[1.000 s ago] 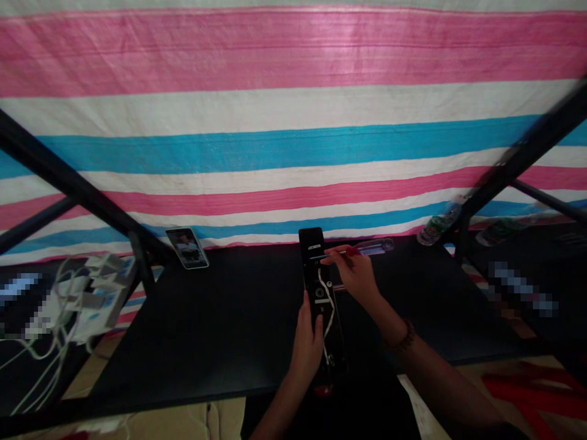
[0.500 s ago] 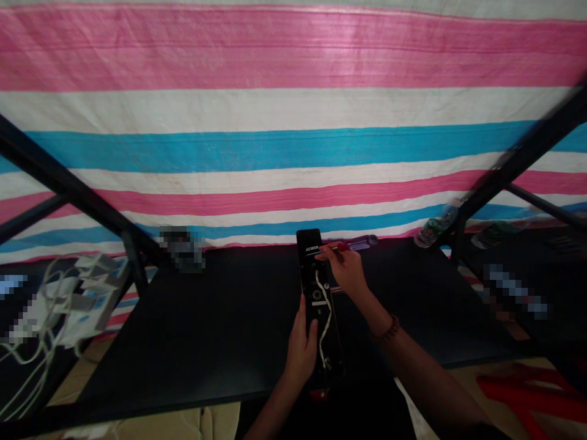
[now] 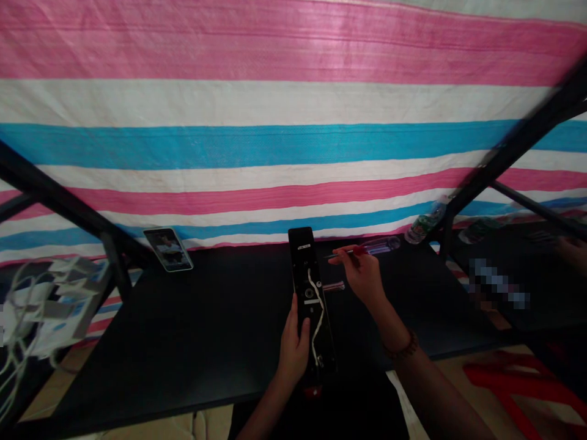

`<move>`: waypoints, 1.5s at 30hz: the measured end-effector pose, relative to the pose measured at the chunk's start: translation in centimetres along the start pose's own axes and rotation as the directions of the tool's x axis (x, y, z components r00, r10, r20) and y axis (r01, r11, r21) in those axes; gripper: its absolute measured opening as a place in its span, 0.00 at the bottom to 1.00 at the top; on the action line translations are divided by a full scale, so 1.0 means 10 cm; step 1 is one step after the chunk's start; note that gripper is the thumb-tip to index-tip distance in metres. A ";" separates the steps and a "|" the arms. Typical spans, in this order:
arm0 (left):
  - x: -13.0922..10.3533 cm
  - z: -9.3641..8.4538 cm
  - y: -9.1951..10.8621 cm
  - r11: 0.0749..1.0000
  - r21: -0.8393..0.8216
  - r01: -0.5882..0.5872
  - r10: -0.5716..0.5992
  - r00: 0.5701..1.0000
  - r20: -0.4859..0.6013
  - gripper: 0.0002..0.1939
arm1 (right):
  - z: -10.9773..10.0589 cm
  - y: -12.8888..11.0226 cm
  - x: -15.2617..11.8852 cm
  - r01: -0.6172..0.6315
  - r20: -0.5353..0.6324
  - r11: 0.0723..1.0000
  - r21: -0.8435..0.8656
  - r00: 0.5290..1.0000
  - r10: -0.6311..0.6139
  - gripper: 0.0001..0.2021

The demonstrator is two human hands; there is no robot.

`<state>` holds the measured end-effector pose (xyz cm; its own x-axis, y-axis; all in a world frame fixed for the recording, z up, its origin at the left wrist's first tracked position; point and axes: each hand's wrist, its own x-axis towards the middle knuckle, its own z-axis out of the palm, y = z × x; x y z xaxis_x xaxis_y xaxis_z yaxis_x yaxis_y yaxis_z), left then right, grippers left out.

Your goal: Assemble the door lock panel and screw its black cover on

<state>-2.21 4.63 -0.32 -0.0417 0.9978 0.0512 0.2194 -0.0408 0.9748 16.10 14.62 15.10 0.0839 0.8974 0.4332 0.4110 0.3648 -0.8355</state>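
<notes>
Black panel (image 3: 310, 302) lower centre of frame; my left hand (image 3: 295, 349) clamped on left edge. Right hand (image 3: 365, 276) pinching screwdriver (image 3: 380, 245), tip off panel. Risk: slipping tip could snag white cable (image 3: 320, 321).

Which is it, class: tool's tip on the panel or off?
Off: the tool, in the right hand, ends short of the panel; table shows between.

At the wrist of the right hand (image 3: 365, 278) a dark brown, seemingly beaded bracelet (image 3: 409, 348) is worn. Both forearms (image 3: 435, 388) are left uncovered; the lap is covered by black clothing (image 3: 358, 415).
</notes>
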 end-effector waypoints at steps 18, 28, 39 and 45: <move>0.00 -0.01 0.04 1.000 -0.010 0.002 -0.002 1.000 0.007 0.32 | 0.10 0.08 0.00 0.030 0.075 0.996 -0.079 0.997 -0.024 0.12; -0.01 -0.01 0.03 1.000 -0.008 -0.013 0.013 1.000 -0.007 0.32 | 0.11 0.12 -0.01 0.036 0.062 0.995 -0.090 0.998 -0.030 0.12; -0.02 0.00 0.04 1.000 -0.024 0.002 -0.002 1.000 -0.004 0.31 | 0.12 0.10 0.00 0.143 0.096 0.972 -0.187 0.987 -0.126 0.11; -0.02 -0.01 0.06 1.000 -0.013 -0.012 0.012 1.000 0.000 0.31 | 0.26 0.09 0.04 0.183 0.107 0.969 -0.166 0.980 -0.167 0.13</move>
<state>-2.12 4.38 0.30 -0.0386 0.9973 0.0627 0.2076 -0.0533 0.9768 14.14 15.98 13.67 -0.0834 0.8452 0.5279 0.5640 0.4768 -0.6742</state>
